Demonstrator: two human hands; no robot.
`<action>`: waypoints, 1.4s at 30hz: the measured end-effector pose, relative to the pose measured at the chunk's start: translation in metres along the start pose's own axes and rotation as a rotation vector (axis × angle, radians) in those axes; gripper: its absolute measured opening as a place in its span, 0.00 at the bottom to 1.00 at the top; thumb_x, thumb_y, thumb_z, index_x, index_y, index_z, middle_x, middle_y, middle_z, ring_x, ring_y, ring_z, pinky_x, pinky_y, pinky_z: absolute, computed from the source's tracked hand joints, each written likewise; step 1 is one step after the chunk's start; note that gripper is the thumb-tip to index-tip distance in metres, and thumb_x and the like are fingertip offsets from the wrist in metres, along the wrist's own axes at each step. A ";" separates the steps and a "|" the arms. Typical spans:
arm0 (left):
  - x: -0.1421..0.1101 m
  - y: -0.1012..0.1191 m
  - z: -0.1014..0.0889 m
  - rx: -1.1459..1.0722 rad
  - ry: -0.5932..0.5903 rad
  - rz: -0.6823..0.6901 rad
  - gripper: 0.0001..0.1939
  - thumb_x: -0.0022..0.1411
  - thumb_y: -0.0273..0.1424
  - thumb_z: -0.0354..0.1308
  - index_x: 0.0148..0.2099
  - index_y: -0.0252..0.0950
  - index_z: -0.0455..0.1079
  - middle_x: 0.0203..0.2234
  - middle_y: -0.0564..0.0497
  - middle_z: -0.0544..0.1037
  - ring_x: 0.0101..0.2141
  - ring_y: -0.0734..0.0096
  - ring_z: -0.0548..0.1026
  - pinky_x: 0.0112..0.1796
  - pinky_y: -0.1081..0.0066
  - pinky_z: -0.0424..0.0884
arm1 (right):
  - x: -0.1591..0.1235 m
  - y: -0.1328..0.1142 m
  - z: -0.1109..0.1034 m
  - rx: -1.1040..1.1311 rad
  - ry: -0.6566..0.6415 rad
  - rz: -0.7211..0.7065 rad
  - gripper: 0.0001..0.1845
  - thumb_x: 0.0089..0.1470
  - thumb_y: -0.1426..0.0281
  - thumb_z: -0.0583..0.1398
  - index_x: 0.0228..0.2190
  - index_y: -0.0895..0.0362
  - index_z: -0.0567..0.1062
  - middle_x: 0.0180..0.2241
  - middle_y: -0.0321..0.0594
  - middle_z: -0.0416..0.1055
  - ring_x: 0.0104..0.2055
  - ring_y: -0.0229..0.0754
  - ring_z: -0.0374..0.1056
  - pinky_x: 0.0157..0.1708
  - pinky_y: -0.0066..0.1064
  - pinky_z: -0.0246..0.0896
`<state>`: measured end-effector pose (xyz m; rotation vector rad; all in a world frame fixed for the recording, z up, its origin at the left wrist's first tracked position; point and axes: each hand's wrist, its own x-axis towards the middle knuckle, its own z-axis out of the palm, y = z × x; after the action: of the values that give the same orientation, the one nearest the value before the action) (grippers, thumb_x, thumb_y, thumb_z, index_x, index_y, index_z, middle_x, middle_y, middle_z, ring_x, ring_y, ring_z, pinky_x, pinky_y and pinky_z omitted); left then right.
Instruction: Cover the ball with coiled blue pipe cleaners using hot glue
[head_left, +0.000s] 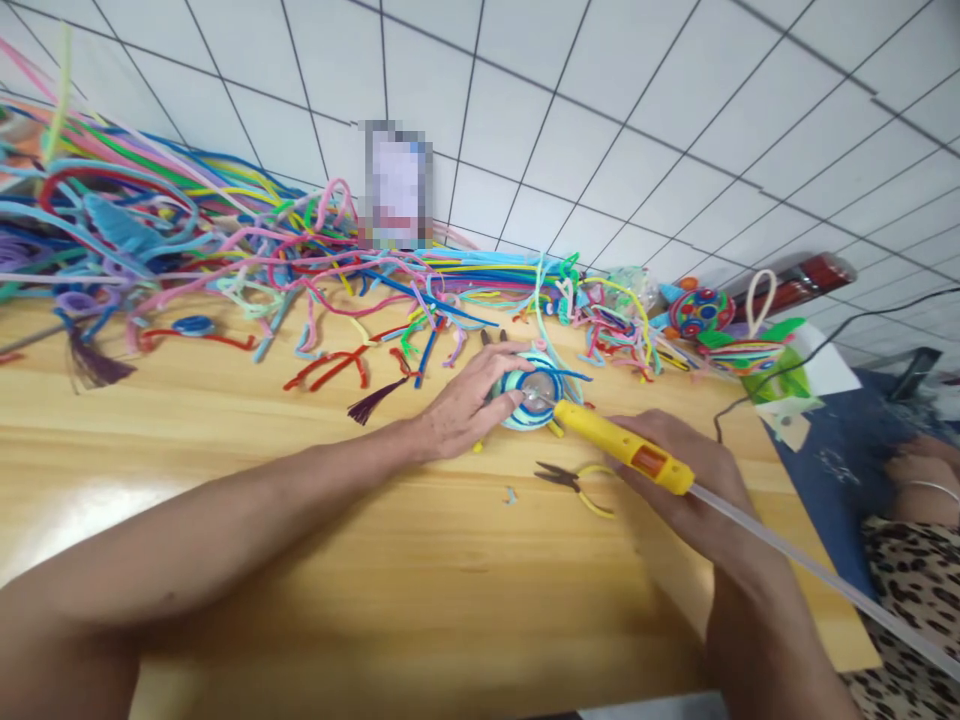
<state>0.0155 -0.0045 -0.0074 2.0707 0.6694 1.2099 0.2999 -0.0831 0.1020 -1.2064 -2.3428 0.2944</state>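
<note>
Toward the far edge of the tabletop [360,590], round coiled piece [538,382]; I'd guess light, soft, crushable, best held by the rim. Left hand [474,396] clasps its left side; right hand [709,468] wraps yellow glue gun [619,443].

Pipe cleaners [480,272], pliers [576,482] and a glue gun [619,443] mark a craft workspace

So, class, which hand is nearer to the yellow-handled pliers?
Right: the right hand, holding the glue gun, is close beside the pliers; the left hand is farther, beyond them on the round blue piece.
</note>
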 end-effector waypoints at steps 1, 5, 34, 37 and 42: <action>0.000 0.000 0.000 -0.004 0.001 0.002 0.16 0.79 0.33 0.53 0.65 0.40 0.66 0.68 0.38 0.70 0.70 0.54 0.68 0.69 0.44 0.66 | 0.008 -0.002 -0.001 -0.013 -0.010 -0.024 0.14 0.67 0.67 0.64 0.53 0.48 0.79 0.40 0.40 0.82 0.38 0.46 0.80 0.36 0.34 0.75; 0.001 -0.001 0.001 -0.021 0.010 0.013 0.17 0.79 0.34 0.52 0.66 0.41 0.64 0.68 0.38 0.70 0.70 0.53 0.67 0.70 0.44 0.66 | 0.026 -0.001 -0.005 -0.034 -0.031 -0.063 0.08 0.68 0.68 0.64 0.47 0.48 0.79 0.38 0.38 0.80 0.37 0.44 0.77 0.35 0.34 0.72; -0.001 -0.003 0.001 -0.028 -0.002 0.008 0.24 0.80 0.38 0.52 0.73 0.42 0.58 0.70 0.39 0.69 0.72 0.52 0.66 0.71 0.42 0.65 | 0.040 -0.001 -0.003 -0.096 -0.066 -0.137 0.03 0.70 0.68 0.61 0.44 0.49 0.75 0.36 0.37 0.79 0.32 0.41 0.75 0.30 0.31 0.70; -0.001 -0.003 0.001 -0.032 0.000 0.014 0.24 0.80 0.37 0.52 0.73 0.42 0.59 0.70 0.39 0.69 0.72 0.52 0.66 0.71 0.43 0.65 | 0.037 0.001 -0.001 -0.092 -0.081 -0.132 0.02 0.71 0.67 0.60 0.44 0.48 0.75 0.36 0.36 0.79 0.31 0.41 0.75 0.30 0.31 0.68; -0.002 -0.004 0.000 -0.029 -0.001 0.021 0.24 0.80 0.39 0.52 0.73 0.43 0.59 0.70 0.39 0.69 0.72 0.52 0.66 0.71 0.42 0.65 | 0.038 0.000 -0.001 -0.085 -0.075 -0.100 0.02 0.70 0.67 0.62 0.43 0.48 0.76 0.35 0.35 0.79 0.31 0.41 0.75 0.29 0.31 0.67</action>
<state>0.0148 -0.0033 -0.0112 2.0591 0.6273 1.2231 0.2823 -0.0526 0.1151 -1.1307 -2.4937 0.2118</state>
